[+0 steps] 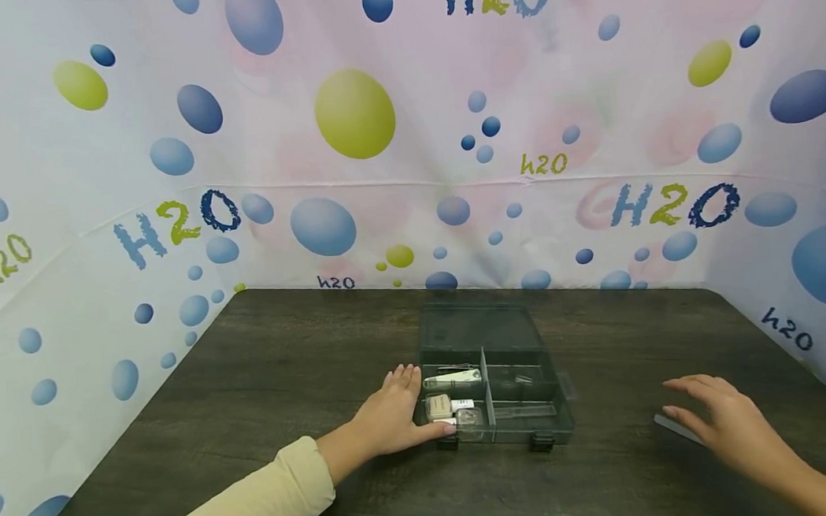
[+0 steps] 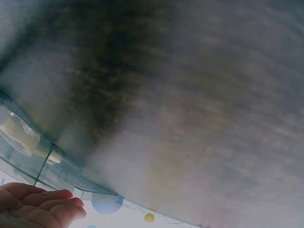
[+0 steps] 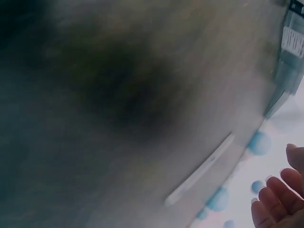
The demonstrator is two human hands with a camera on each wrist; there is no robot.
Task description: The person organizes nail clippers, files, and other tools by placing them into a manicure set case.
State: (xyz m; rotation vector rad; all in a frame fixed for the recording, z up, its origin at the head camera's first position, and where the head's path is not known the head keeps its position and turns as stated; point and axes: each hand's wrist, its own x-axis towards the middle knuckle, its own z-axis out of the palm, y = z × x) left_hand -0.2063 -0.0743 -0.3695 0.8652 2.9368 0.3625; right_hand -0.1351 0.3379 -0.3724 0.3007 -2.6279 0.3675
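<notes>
My left hand (image 1: 394, 417) rests against the left side of a clear, dark-tinted plastic organizer box (image 1: 568, 418), its fingers extended and thumb over the front left corner. The lid (image 1: 477, 329) lies back, away from me. In the back left compartment is a nail clipper (image 1: 452, 379); in front of it are a small beige bottle (image 1: 439, 405) and a clear square item (image 1: 469, 420). My right hand (image 1: 732, 428), holding nothing, hovers with loosely bent fingers over a thin pale strip like a nail file (image 3: 199, 170) on the table, partly hidden in the head view.
Dividers (image 1: 489, 399) split the box; its right compartments hold a clear strip (image 1: 525, 412) and small transparent bits, hard to make out. Two latches (image 1: 541, 441) project at the front. The dark wood table (image 1: 305, 351) meets a patterned curtain (image 1: 419, 234) at back and sides.
</notes>
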